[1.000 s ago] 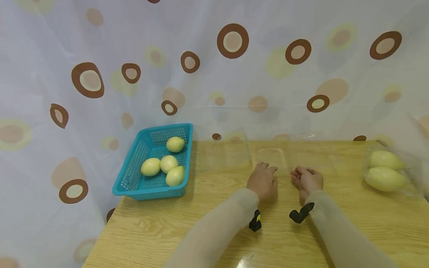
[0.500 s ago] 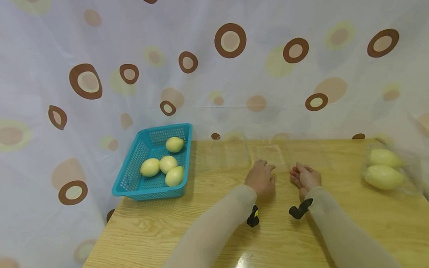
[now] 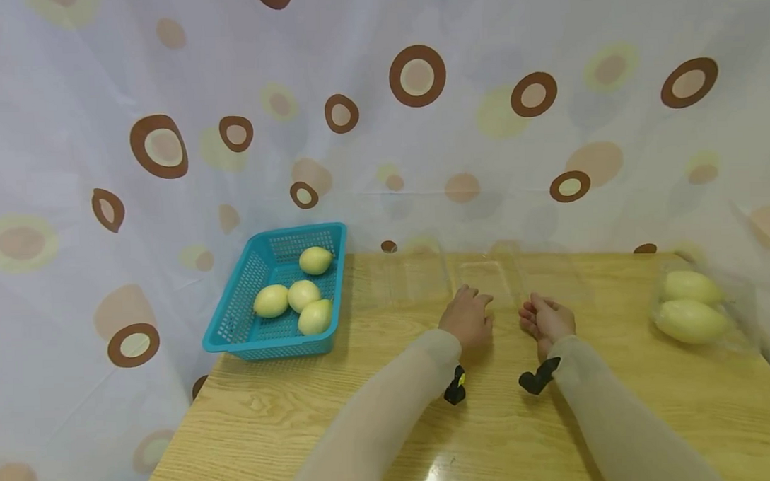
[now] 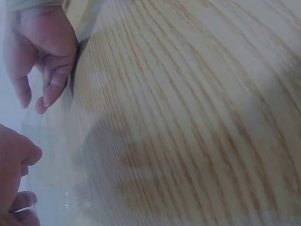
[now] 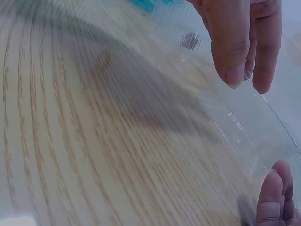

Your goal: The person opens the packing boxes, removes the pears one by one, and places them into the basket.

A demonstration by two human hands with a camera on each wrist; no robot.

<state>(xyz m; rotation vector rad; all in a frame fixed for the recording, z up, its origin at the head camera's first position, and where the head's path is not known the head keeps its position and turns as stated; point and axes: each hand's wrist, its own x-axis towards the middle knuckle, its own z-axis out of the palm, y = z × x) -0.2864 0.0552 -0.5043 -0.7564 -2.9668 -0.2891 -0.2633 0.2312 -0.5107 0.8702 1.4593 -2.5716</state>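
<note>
A clear plastic clamshell box [image 3: 488,274] lies open on the table in front of both hands; its edges are faint. My left hand [image 3: 469,317] is at its near left side. In the right wrist view, the box's thin rim [image 5: 277,120] runs between that hand's thumb and fingers, which pinch it. My right hand [image 3: 549,318] is at the near right, fingers curled toward the thumb at the same box. In the left wrist view, the right hand [image 4: 44,52] seems to pinch a clear edge, though the plastic is hard to make out.
A blue basket [image 3: 213,338] holding several yellow, lemon-shaped fruits stands at the left. Another clear box [image 3: 418,278] lies to the left of the hands. On the right, a clear box [image 3: 747,320] contains two yellow fruits. A patterned curtain [image 3: 369,142] hangs behind the table.
The faint clear panel at the right of the box has shifted slightly leftward and down. Both hands have moved only slightly; the fruits have stayed in place.
</note>
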